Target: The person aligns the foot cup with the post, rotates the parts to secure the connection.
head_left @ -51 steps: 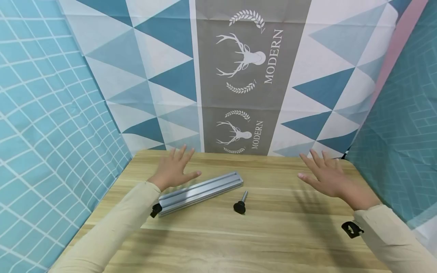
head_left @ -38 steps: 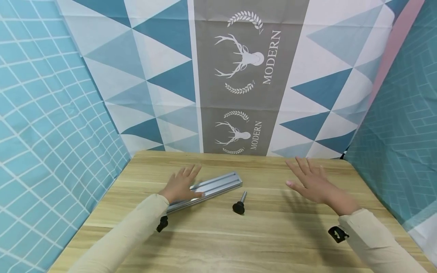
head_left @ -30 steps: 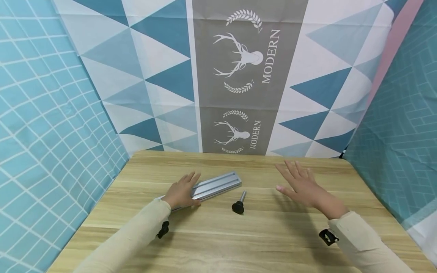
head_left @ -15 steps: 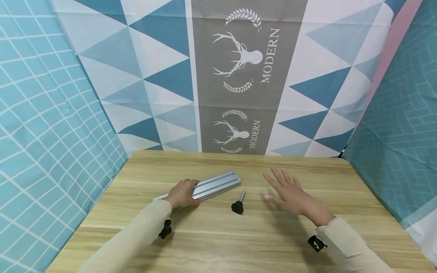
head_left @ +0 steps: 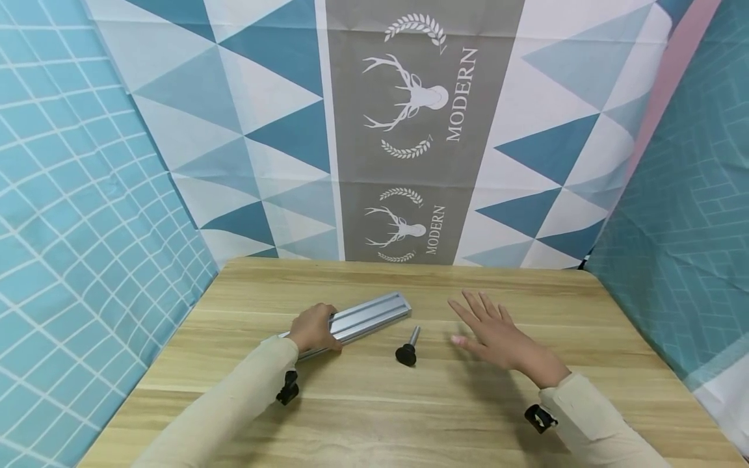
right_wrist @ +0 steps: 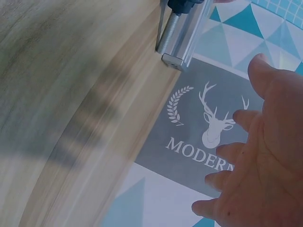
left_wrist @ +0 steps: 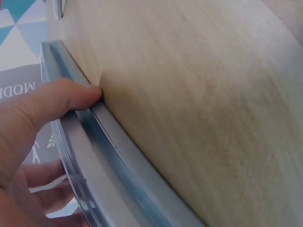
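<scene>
Wood-grain table (head_left: 404,416), blue gridded cloth (head_left: 88,188), deer-print backdrop (head_left: 380,149), teal brick-patterned cloth (head_left: 684,221)

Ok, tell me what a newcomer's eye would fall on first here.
Probably the gray panel with white deer heads and MODERN lettering, hanging behind the wooden table. Next come the silver metal rail on the table, gripped by the left hand, and the black-headed bolt lying near the rail's right end.
</scene>
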`<action>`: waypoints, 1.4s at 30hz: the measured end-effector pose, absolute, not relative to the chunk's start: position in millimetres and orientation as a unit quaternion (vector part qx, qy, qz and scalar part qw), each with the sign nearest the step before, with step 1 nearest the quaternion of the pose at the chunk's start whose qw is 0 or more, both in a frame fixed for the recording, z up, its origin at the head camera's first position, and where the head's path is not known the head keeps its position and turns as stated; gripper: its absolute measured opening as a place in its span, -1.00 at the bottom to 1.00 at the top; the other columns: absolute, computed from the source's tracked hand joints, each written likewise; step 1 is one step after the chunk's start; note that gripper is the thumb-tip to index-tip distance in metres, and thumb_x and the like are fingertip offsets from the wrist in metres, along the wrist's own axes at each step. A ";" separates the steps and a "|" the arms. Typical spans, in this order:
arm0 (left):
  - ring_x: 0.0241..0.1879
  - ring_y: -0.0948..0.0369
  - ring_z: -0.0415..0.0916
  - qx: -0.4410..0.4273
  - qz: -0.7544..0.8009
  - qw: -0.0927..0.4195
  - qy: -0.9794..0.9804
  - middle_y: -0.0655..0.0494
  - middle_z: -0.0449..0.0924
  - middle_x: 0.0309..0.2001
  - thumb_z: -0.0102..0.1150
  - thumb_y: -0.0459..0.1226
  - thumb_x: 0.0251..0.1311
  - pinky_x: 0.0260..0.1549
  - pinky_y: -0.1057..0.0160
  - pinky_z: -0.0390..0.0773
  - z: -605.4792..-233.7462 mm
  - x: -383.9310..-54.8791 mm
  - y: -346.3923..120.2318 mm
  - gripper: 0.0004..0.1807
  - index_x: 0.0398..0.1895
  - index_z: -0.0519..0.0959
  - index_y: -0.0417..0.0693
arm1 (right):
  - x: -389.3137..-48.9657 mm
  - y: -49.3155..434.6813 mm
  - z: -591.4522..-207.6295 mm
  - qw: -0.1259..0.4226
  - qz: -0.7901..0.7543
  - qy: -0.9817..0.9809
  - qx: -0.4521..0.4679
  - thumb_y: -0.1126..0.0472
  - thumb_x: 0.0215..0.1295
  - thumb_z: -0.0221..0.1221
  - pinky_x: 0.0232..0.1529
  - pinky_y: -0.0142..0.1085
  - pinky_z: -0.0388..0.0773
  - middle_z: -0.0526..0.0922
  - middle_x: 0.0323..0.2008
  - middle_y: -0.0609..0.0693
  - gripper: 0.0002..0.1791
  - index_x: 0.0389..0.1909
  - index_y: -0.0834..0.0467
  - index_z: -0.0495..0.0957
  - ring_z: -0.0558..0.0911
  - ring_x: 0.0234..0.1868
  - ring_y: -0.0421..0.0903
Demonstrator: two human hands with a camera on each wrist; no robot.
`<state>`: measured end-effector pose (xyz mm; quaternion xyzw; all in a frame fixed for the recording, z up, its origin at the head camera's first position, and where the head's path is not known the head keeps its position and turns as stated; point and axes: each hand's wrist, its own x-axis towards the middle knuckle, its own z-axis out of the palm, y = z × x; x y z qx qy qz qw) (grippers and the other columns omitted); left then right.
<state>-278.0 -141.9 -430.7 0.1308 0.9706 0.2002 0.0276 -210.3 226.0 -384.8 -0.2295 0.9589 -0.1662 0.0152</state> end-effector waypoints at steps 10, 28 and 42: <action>-0.39 0.09 0.46 0.111 0.219 -0.045 0.968 -0.03 0.47 -0.25 0.60 -0.21 -0.42 -0.49 0.10 0.47 -408.7 -275.6 -146.3 -0.26 -0.04 0.53 -0.32 | -212.0 226.3 -384.9 -0.010 -0.182 0.952 -0.245 -0.13 0.38 0.07 0.25 0.37 -0.17 -0.08 0.49 0.25 -0.22 0.50 0.07 0.05 -0.15 0.45 0.36; 0.03 -0.11 0.50 0.095 0.462 -0.187 0.862 -0.27 0.48 0.10 0.51 -0.23 -0.12 -0.06 -0.07 0.49 -375.6 -252.4 -120.9 -0.15 0.25 0.30 -0.29 | -213.8 222.3 -388.0 -0.053 -0.252 0.930 -0.261 -0.24 0.27 0.12 0.27 0.12 0.21 0.19 0.41 0.20 -0.11 0.45 0.20 0.12 0.21 0.40 0.19; -0.07 -0.05 0.52 0.136 0.485 -0.289 0.814 -0.23 0.48 0.06 0.49 -0.23 -0.10 -0.20 -0.03 0.57 -387.5 -235.7 -95.4 -0.05 0.39 0.22 -0.27 | -215.3 222.6 -388.6 -0.062 -0.278 0.920 -0.270 -0.14 0.31 0.14 0.21 0.11 0.30 0.31 0.35 0.18 -0.25 0.39 0.19 0.26 0.33 0.33 0.17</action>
